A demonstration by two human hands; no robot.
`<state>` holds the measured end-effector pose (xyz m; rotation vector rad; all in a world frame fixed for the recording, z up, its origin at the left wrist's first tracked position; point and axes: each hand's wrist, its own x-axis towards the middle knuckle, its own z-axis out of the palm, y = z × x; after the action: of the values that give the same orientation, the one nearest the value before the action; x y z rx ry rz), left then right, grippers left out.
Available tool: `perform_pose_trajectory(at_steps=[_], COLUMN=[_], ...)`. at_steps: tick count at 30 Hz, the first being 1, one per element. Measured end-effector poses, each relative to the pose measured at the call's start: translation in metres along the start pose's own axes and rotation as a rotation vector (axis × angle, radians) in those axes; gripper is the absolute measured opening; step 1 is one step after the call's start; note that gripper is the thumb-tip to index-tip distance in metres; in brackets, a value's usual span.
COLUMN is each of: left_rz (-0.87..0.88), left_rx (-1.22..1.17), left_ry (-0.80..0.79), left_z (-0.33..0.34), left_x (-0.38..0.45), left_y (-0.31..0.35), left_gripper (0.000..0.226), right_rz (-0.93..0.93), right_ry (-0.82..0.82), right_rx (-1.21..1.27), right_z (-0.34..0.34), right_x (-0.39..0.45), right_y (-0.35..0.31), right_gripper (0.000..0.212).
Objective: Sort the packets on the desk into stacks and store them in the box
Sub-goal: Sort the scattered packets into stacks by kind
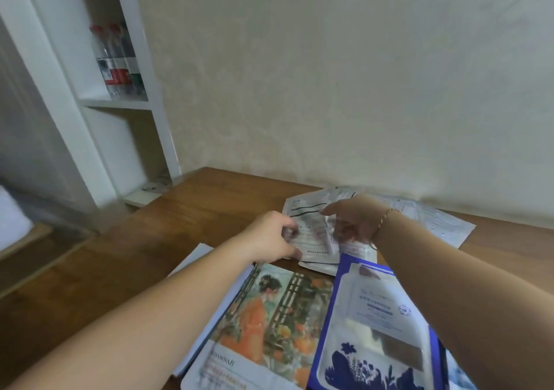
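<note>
Packets lie spread over the wooden desk [186,239], mostly centre and right, none stacked neatly. Silver packet [314,233] with printed text sits at mid-desk, on top of other silver ones; both hands are on it. Left hand [269,236] comes in from the lower left, fingers curled round the packet's left edge, thumb down near its lower corner. Right hand [350,218] comes in from the right, wrist bent, fingers curled onto the packet's right side, thumb above; motion blur hides the exact fingertip contact, but it reads as a grip. Thin bracelet [385,217] is on the right wrist. More silver packets [443,224] fan out behind the right forearm toward the wall. Nearer the camera, an illustrated packet [269,323] showing a figure in orange among flowers lies flat under the left forearm, on top of white packets [195,254] that poke out at its left. Just beside it on the right, overlapping its edge, lies a blue-and-white packet [374,329] with a dark blue floral print at the bottom. White shelf unit [126,101] stands at the far left end of the desk, with red-capped bottles [117,59] on an upper shelf. Box cannot be seen.
</note>
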<state>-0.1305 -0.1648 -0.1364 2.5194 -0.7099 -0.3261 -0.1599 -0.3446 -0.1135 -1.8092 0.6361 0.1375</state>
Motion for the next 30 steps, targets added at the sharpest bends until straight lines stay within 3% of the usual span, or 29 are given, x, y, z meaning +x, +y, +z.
perform_pose_trajectory(at_steps=[4,6,8,9,11,13,15,17,19,22,24,26,28,30], left_rz=[0.009,0.009,-0.034,-0.088,-0.211,-0.267,-0.166,-0.015,0.040,-0.002,0.022,0.062,0.079,0.105], left_rx=[0.050,-0.024,-0.368,-0.656,-1.225,-1.630,-1.963,-2.079,-1.968,-1.729,-1.679,-1.623,-1.535,-1.453], left_ry=[0.024,0.218,0.377,0.364,0.200,0.014,-0.219,-0.510,-0.596,-0.417,-0.345,-0.336,-0.344,-0.350], left_z=[-0.001,-0.006,-0.014,-0.017,-0.020,-0.016,-0.011,-0.011,-0.009,0.006,0.018,0.030,0.042,0.058], left_x=[-0.005,-0.018,-0.039,-0.050,-0.075,-0.095,-0.114,-0.135,-0.155,-0.174,-0.186,-0.200,-0.216,-0.234], left_y=[0.004,0.012,0.020,0.025,0.031,0.035,0.038,0.044,0.053,0.068,0.077,0.089,0.105,0.121], left_gripper=[0.055,0.038,0.024,0.028,0.050,0.077,0.098,0.103,0.086,0.044,0.041,0.043,0.042,0.038], right_rz=[-0.096,-0.186,-0.303,-0.383,-0.567,-0.795,-1.070,-1.276,-1.373,-1.356,-1.262,-1.003,-0.709,-0.537], right_ry=[0.049,0.082,0.141,0.169,0.201,0.213,0.251,0.303,0.292,0.265,0.288,0.285,0.226,0.179], right_rx=[-0.167,-0.103,-0.030,-0.006,0.046,0.051,-0.123,-0.317,-0.439,-0.487,-0.355,0.064,0.389,0.341], right_z=[0.005,0.005,0.000,-0.003,-0.010,-0.017,-0.025,-0.032,-0.040,-0.054,-0.061,-0.071,-0.081,-0.091], right_x=[0.000,-0.005,-0.023,-0.036,-0.066,-0.107,-0.144,-0.175,-0.194,-0.218,-0.236,-0.257,-0.275,-0.289], right_y=[0.000,-0.002,-0.009,-0.013,-0.016,-0.009,0.013,0.040,0.066,0.100,0.117,0.122,0.123,0.131], right_gripper=[0.032,0.022,0.010,0.007,0.011,0.022,0.027,0.023,0.021,0.027,0.043,0.045,0.030,0.038])
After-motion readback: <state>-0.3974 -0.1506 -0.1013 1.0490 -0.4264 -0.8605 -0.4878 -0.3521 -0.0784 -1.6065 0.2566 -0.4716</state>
